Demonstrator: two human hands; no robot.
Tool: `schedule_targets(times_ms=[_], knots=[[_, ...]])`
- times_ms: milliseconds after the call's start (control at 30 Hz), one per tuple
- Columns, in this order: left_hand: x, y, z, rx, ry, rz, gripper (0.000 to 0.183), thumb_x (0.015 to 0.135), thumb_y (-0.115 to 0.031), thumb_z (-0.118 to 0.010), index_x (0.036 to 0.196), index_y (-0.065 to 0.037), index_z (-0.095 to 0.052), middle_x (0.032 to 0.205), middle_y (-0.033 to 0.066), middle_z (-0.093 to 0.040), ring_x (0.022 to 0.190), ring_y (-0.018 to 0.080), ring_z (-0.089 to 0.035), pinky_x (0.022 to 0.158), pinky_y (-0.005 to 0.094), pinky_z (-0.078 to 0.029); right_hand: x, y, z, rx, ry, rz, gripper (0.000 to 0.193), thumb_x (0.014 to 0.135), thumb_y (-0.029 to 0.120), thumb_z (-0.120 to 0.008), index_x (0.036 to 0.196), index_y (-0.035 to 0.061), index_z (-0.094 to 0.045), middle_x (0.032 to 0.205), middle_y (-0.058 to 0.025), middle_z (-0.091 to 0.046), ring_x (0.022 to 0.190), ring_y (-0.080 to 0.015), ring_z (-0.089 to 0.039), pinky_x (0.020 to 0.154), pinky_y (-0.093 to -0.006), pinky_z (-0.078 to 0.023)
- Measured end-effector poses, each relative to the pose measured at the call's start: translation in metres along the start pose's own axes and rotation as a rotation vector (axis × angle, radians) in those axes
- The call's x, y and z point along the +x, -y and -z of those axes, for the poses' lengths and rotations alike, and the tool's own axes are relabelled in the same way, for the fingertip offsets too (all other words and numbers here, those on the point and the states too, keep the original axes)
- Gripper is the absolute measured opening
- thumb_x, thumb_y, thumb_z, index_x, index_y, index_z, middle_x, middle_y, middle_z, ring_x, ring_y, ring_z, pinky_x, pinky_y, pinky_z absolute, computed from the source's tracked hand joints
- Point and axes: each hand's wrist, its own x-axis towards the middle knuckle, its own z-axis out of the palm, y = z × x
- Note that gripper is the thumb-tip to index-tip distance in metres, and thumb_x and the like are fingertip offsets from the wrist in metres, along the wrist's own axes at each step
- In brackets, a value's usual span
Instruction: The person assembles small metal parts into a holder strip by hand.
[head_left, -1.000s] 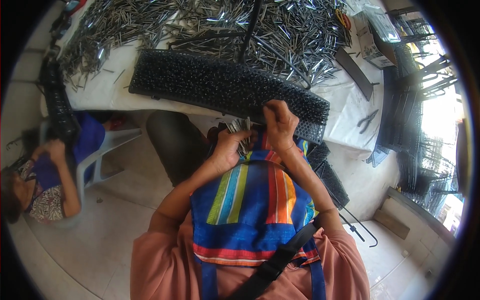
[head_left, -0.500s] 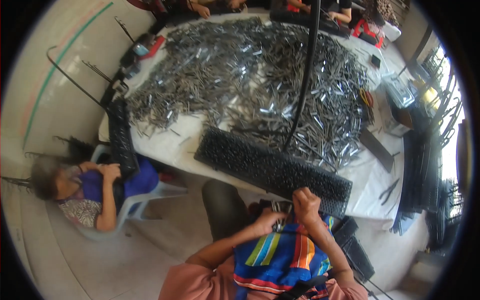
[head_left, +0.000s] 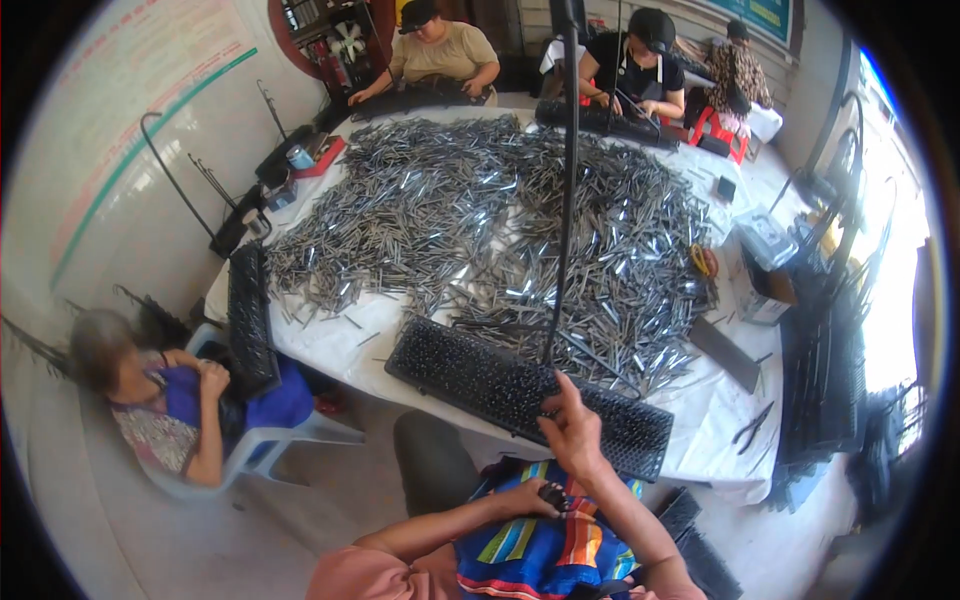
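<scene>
My left hand [head_left: 530,499] rests low over the striped cloth on my lap, its fingers wrapped round a small bundle of dark metal strips [head_left: 552,495]. Ahead of it, my right hand [head_left: 576,430] is raised over the near side of a long black perforated rack [head_left: 470,375]. Its fingers are bent together at the rack, and anything between them is too small to make out. The rack lies slantwise along the table's near edge, and a tall black rod [head_left: 568,200] rises behind it. Beyond, a wide heap of loose metal strips [head_left: 420,210] covers much of the white-covered table [head_left: 715,450].
At the left a seated person [head_left: 150,400] has another black rack [head_left: 252,320]. Two people [head_left: 440,60] sit across the table. Pliers [head_left: 752,428], a dark flat bar [head_left: 724,352] and a clear plastic box [head_left: 766,240] lie at the right. Black racks [head_left: 825,370] stand stacked beyond.
The view has tilted up, showing more of the far people. My right hand has moved forward from the near edge onto the rack; my left stays low with its bundle.
</scene>
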Motion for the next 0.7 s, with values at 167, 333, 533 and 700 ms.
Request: schedule_targets(times_ms=[167,333,533,700], knots=[[0.002,0.000,-0.011,0.043,-0.001,-0.132,0.021,0.073,-0.002,-0.075,0.092,-0.004,-0.068,0.083,-0.0041,-0.065,0.077,0.0051,-0.057,0.071,0.0217,-0.046,0.041,0.098,0.014,0.125,0.035,0.317,0.087,0.073,-0.001,-0.070,0.148,0.0035,-0.026,0.097,-0.0102,-0.067,0.057,-0.0176,-0.061,0.054,-0.0301,-0.051],[-0.002,-0.013,-0.022,-0.050,-0.083,-0.131,0.018,0.077,-0.003,-0.073,0.093,-0.004,-0.067,0.083,0.0003,-0.067,0.078,0.0089,-0.062,0.070,0.0244,-0.050,0.073,0.132,0.002,-0.007,0.046,0.580,0.084,0.073,0.006,-0.072,0.146,0.0048,-0.031,0.099,-0.0138,-0.067,0.064,-0.0273,-0.063,0.060,-0.0356,-0.053],[-0.003,-0.024,-0.001,-0.715,-0.420,-0.075,0.015,0.085,-0.005,-0.064,0.101,-0.002,-0.063,0.084,0.0101,-0.066,0.077,0.0205,-0.066,0.060,0.0310,-0.052,0.022,0.018,0.004,-0.258,0.329,0.262,0.075,0.073,0.007,-0.069,0.142,0.0089,-0.038,0.098,-0.0152,-0.067,0.069,-0.0323,-0.066,0.061,-0.0404,-0.054],[0.011,0.010,0.018,-0.861,-0.381,-0.020,0.011,0.087,-0.010,-0.064,0.095,-0.002,-0.062,0.080,0.0094,-0.063,0.065,0.0168,-0.059,0.049,0.0282,-0.043,0.019,0.069,0.011,0.022,0.133,0.232,0.079,0.074,0.003,-0.069,0.144,0.0028,-0.032,0.093,-0.0144,-0.067,0.059,-0.0268,-0.064,0.057,-0.0360,-0.053]])
